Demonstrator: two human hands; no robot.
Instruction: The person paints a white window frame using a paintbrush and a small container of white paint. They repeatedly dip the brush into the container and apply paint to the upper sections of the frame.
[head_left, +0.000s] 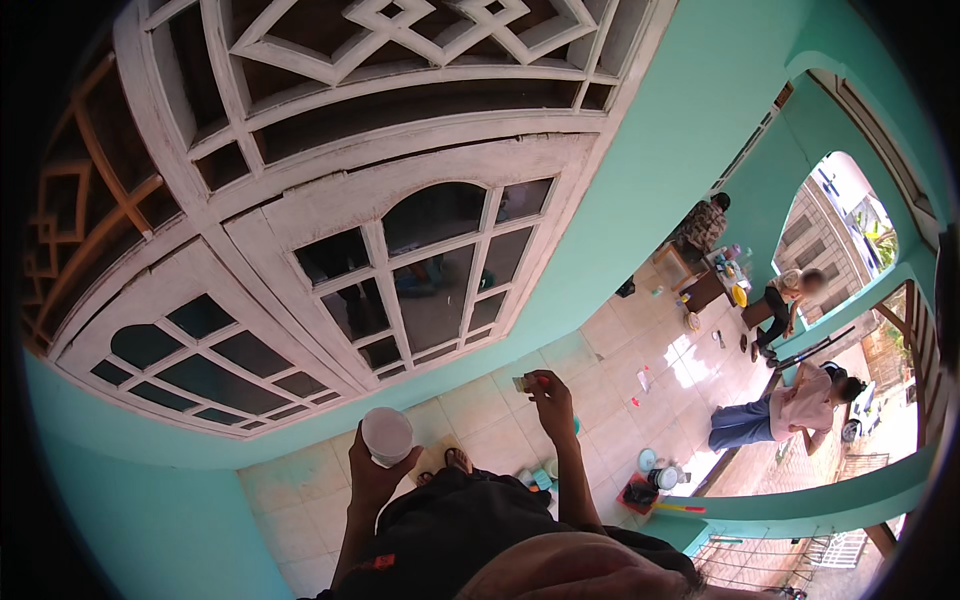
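Observation:
A white plastic cup or small tub (388, 433) is gripped in my left hand (369, 472), its round mouth facing the camera. My right hand (553, 401) is raised to the right of it, pinching a small brush or scraper (523, 384) with a pale tip and a red part near the fingers. The exact kind of tool is too small to tell. The two hands are well apart. Beyond them stands a window with a worn white wooden frame (292, 217) and dark glass panes, set in a turquoise wall (637, 150).
A red tray with a yellow-handled tool (637, 491) and a paint bucket (664, 478) stand on the tiled floor (480, 420) at right. A person in a pink top (799, 409) stands farther right. Two people sit near a cluttered table (724, 270). Small items lie on the tiles.

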